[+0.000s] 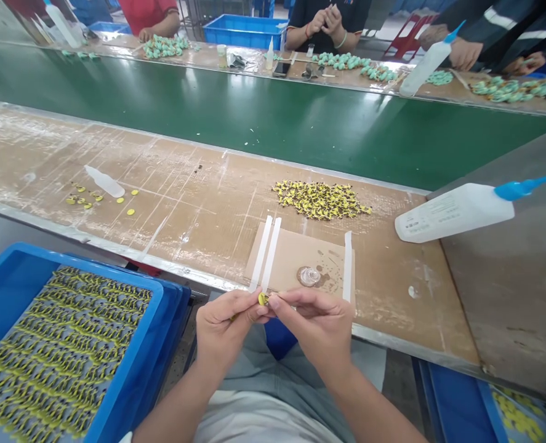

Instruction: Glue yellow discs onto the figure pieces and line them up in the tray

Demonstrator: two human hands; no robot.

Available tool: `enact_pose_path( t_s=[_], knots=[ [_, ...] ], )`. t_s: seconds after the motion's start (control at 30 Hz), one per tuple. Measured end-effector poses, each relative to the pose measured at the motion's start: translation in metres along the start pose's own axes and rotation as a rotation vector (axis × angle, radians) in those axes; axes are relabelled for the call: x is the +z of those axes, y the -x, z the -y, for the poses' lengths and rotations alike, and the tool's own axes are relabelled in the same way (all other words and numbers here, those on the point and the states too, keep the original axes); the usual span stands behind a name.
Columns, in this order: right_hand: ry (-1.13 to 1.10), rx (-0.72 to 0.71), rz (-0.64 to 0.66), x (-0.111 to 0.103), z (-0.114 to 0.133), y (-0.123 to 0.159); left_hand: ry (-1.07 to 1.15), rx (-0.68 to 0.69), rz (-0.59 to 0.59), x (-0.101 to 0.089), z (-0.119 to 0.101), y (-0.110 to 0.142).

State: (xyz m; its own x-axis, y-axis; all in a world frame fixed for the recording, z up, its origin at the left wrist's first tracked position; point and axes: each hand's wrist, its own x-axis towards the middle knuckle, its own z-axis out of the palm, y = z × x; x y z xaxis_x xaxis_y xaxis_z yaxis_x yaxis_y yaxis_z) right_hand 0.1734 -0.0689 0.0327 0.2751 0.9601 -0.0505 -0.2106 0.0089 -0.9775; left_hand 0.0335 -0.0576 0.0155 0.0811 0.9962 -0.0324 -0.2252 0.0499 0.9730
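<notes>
Left hand — pinched on yellow piece | right hand — fingertips closed against it | piece between both, lower centre

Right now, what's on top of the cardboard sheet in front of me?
The cardboard sheet carries white tape strips, brown spots and something small, clear and round. Your left hand and right hand cover its near edge partly.

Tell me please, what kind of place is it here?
Probably a factory assembly line: there is a long green conveyor belt, a heap of small yellow parts, and a blue tray with similar pieces in rows.
</notes>
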Motion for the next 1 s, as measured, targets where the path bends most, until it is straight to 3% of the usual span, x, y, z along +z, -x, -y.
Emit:
enact_pose_path(
  t_s=[0.27, 0.47, 0.77, 1.0],
  knots=[
    [-0.134, 0.135, -0.040, 0.006, -0.002, 0.001, -0.005, -0.021, -0.015, 0.005, 0.002, 0.001],
    [-0.151, 0.122, -0.093, 0.010, -0.006, 0.005, -0.049, -0.007, -0.096, 0.015, -0.006, 0.007],
    [-0.110, 0.090, -0.144, 0.010, -0.008, 0.003, -0.044, -0.005, -0.033, 0.009, -0.004, 0.006],
    [-0.121, 0.111, -0.172, 0.016, -0.015, 0.005, -0.073, -0.034, -0.098, 0.012, -0.008, 0.006]
  ],
)
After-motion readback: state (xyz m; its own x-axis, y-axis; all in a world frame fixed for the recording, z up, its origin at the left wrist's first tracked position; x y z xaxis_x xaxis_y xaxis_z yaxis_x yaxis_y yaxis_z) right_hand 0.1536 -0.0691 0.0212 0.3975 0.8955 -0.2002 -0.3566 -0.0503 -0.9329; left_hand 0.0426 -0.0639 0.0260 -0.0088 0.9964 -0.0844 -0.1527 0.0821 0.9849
